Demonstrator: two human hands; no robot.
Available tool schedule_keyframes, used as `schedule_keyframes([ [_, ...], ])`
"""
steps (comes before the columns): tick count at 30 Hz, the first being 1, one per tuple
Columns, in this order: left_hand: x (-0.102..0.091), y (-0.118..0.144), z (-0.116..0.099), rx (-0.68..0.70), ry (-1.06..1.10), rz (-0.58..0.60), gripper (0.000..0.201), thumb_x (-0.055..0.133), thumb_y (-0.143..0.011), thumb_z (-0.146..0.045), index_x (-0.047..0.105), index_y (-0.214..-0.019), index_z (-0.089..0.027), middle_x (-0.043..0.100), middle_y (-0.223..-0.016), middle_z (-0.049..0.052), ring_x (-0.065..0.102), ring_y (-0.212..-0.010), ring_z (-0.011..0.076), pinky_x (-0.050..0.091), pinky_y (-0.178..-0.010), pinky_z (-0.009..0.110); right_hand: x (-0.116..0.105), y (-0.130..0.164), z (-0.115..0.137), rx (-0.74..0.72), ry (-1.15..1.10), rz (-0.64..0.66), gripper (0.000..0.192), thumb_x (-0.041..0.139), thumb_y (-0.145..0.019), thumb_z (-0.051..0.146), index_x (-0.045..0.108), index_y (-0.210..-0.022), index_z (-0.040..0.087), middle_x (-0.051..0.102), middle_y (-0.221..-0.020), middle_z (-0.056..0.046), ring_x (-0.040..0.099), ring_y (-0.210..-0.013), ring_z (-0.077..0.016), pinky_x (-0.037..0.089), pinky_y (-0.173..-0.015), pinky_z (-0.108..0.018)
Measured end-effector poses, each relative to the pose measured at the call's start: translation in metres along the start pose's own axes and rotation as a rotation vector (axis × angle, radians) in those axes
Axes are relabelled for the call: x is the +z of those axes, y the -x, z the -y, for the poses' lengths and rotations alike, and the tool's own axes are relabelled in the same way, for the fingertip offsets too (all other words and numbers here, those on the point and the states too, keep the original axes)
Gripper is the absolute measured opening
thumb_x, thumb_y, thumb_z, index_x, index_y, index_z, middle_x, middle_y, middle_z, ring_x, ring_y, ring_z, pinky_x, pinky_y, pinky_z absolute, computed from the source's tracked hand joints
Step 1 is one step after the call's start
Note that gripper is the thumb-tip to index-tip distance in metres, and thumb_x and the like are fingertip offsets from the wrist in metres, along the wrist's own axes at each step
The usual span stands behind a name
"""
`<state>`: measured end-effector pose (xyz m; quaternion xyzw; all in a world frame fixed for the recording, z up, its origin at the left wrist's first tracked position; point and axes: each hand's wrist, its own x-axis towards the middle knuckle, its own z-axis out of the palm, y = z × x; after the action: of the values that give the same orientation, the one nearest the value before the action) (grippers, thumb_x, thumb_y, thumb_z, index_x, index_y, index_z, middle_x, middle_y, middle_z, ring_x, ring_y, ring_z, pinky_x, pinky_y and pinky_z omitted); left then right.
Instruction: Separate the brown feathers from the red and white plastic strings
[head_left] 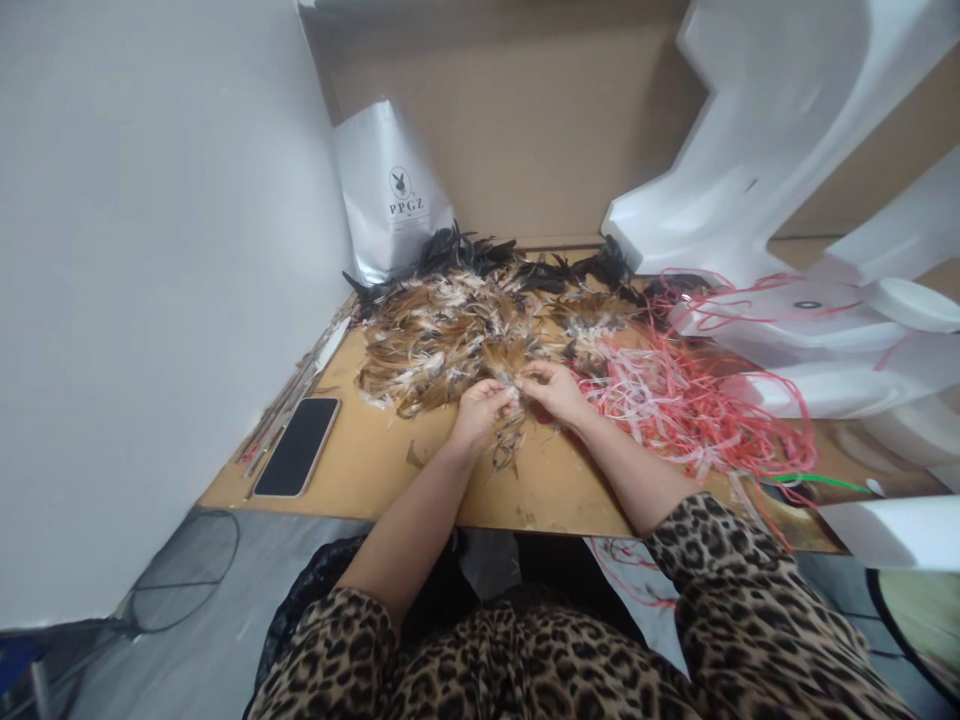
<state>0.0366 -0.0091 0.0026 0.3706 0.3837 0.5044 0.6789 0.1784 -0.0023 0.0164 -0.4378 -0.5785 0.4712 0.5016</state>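
Note:
A wide heap of brown, white and black feathers [457,330] covers the back of a wooden table [375,470]. My left hand [480,410] and my right hand [551,388] meet at the heap's front edge, fingertips pinched together on a small bunch of feathers [512,430] that hangs down between them onto the tabletop. Both forearms reach in from leopard-print sleeves at the bottom of the view.
A tangle of red and pink plastic strips [690,400] lies right of the hands. A black phone [297,446] rests at the table's left, beside thin rods. A silver bag [390,190] stands at the back. White foam pieces [787,200] crowd the right side.

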Motion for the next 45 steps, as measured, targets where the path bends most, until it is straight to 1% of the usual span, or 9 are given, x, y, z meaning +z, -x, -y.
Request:
schedule_keyframes([
  [5, -0.001, -0.001, -0.002, -0.077, 0.078, 0.053, 0.033, 0.078, -0.052, -0.026, 0.055, -0.073, -0.014, 0.059, -0.061, -0.001, 0.056, -0.055, 0.0064, 0.040, -0.050, 0.018, -0.001, -0.001, -0.005, -0.002, -0.050, -0.005, 0.028, 0.070, -0.062, 0.042, 0.062, -0.075, 0.017, 0.064, -0.070, -0.001, 0.054, -0.059, -0.0120, 0.043, -0.060, -0.026],
  [9, -0.004, -0.003, -0.003, -0.014, 0.011, 0.048, 0.036, 0.077, -0.053, -0.031, 0.056, -0.077, -0.014, 0.060, -0.063, -0.001, 0.056, -0.055, 0.0078, 0.038, -0.048, 0.018, -0.001, -0.002, -0.007, 0.002, -0.033, -0.018, 0.030, 0.070, -0.062, 0.043, 0.063, -0.076, 0.017, 0.063, -0.069, 0.000, 0.052, -0.057, -0.0109, 0.042, -0.058, -0.025],
  [13, -0.008, -0.005, -0.003, 0.069, -0.125, 0.029, 0.033, 0.075, -0.057, -0.035, 0.055, -0.074, -0.015, 0.053, -0.048, -0.005, 0.040, -0.038, 0.0031, 0.026, -0.039, 0.017, -0.002, -0.002, -0.004, -0.017, 0.001, 0.000, 0.028, 0.070, -0.063, 0.041, 0.063, -0.074, 0.017, 0.062, -0.068, 0.000, 0.051, -0.059, -0.0104, 0.041, -0.059, -0.024],
  [15, -0.009, -0.005, -0.003, 0.091, -0.143, 0.038, 0.032, 0.074, -0.058, -0.035, 0.055, -0.072, -0.015, 0.051, -0.046, -0.006, 0.037, -0.036, 0.0025, 0.024, -0.039, 0.017, 0.000, -0.001, -0.002, -0.021, -0.001, 0.009, 0.028, 0.070, -0.062, 0.041, 0.062, -0.073, 0.016, 0.061, -0.067, 0.001, 0.050, -0.059, -0.0101, 0.041, -0.061, -0.024],
  [20, -0.006, -0.004, -0.003, 0.094, -0.006, 0.017, 0.035, 0.077, -0.052, -0.031, 0.053, -0.073, -0.014, 0.061, -0.059, -0.002, 0.056, -0.053, 0.0067, 0.038, -0.050, 0.017, 0.011, 0.000, -0.004, 0.043, -0.163, -0.042, 0.031, 0.072, -0.059, 0.042, 0.060, -0.072, 0.017, 0.058, -0.063, 0.003, 0.047, -0.054, -0.0090, 0.038, -0.056, -0.024],
  [25, -0.003, -0.002, -0.004, 0.147, -0.048, -0.023, 0.034, 0.075, -0.055, -0.033, 0.053, -0.073, -0.015, 0.063, -0.061, 0.000, 0.060, -0.057, 0.0093, 0.041, -0.052, 0.018, 0.018, 0.000, -0.008, 0.070, -0.253, -0.063, 0.030, 0.073, -0.057, 0.041, 0.058, -0.069, 0.018, 0.055, -0.060, 0.004, 0.045, -0.053, -0.0087, 0.036, -0.053, -0.023],
  [34, -0.005, -0.001, -0.005, 0.252, -0.176, -0.049, 0.027, 0.072, -0.059, -0.031, 0.055, -0.072, -0.014, 0.063, -0.060, 0.000, 0.059, -0.055, 0.0098, 0.042, -0.052, 0.020, 0.016, 0.000, -0.003, 0.050, -0.115, -0.044, 0.034, 0.070, -0.058, 0.048, 0.057, -0.064, 0.017, 0.053, -0.055, 0.003, 0.044, -0.052, -0.0088, 0.035, -0.054, -0.023],
  [41, -0.006, -0.004, -0.003, 0.177, -0.120, -0.034, 0.030, 0.072, -0.059, -0.032, 0.054, -0.074, -0.014, 0.062, -0.059, 0.000, 0.059, -0.055, 0.0091, 0.042, -0.051, 0.018, 0.013, -0.001, -0.002, 0.030, -0.050, -0.037, 0.029, 0.066, -0.062, 0.044, 0.057, -0.064, 0.017, 0.052, -0.055, 0.003, 0.043, -0.052, -0.0087, 0.034, -0.053, -0.023],
  [45, -0.004, -0.002, -0.005, 0.187, -0.145, -0.048, 0.034, 0.073, -0.057, -0.034, 0.056, -0.078, -0.014, 0.063, -0.064, 0.001, 0.060, -0.056, 0.0102, 0.043, -0.050, 0.019, 0.012, -0.002, 0.002, 0.000, 0.028, -0.062, 0.025, 0.065, -0.062, 0.040, 0.056, -0.064, 0.017, 0.052, -0.057, 0.003, 0.043, -0.052, -0.0089, 0.034, -0.053, -0.023],
])
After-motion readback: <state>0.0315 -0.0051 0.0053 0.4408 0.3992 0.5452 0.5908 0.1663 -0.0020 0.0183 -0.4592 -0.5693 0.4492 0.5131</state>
